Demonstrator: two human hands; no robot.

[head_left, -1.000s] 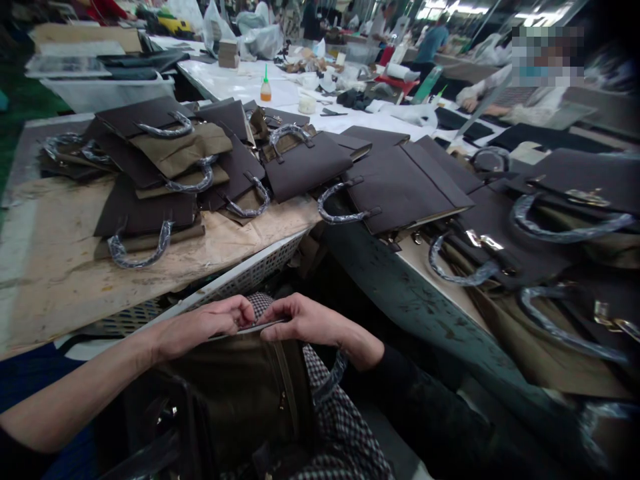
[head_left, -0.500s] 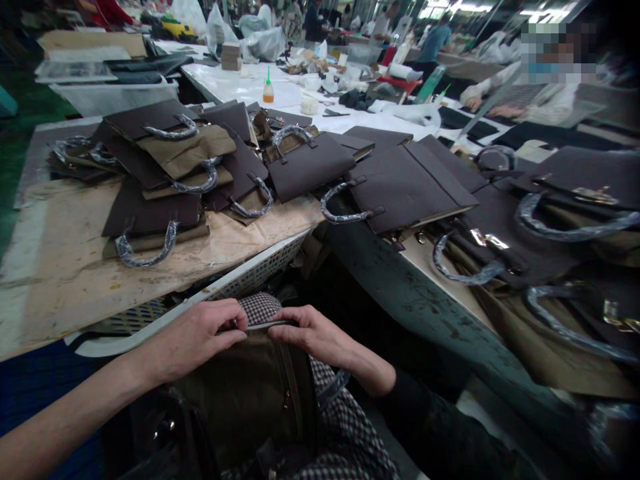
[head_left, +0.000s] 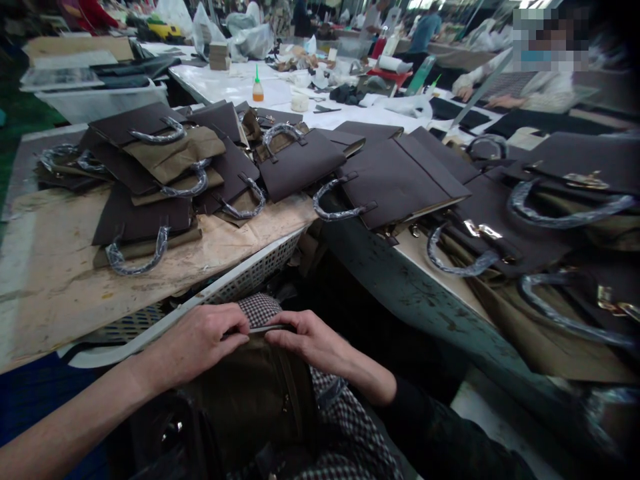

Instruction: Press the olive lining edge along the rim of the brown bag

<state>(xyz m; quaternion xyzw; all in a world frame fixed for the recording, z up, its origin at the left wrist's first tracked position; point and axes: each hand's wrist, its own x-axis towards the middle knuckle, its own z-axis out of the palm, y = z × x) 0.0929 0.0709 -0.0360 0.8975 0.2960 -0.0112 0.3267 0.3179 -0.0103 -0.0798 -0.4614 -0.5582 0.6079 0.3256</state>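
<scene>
A handbag (head_left: 245, 393) with olive lining facing up lies across my lap on checked cloth (head_left: 345, 413). My left hand (head_left: 213, 337) pinches the far edge of the bag between thumb and curled fingers. Close beside it, my right hand (head_left: 305, 340) grips the same edge, thumb underneath and fingers on top. A thin pale strip of the edge shows between the two hands. Lower on the lining runs a zipper (head_left: 286, 400) with a small metal pull. Shiny metal fittings (head_left: 173, 430) show dimly at the bag's lower left.
Dark brown handbags with plastic-wrapped handles are piled on the left table (head_left: 50, 280) and the right table (head_left: 425, 267). A white perforated basket (head_left: 240, 280) stands between. Behind are a glue bottle (head_left: 257, 87), scraps, and a co-worker's hands (head_left: 465, 87) at right.
The whole scene has shifted slightly left as my view turned. Both hands keep their hold on the bag's edge, with the fingers only slightly moved.
</scene>
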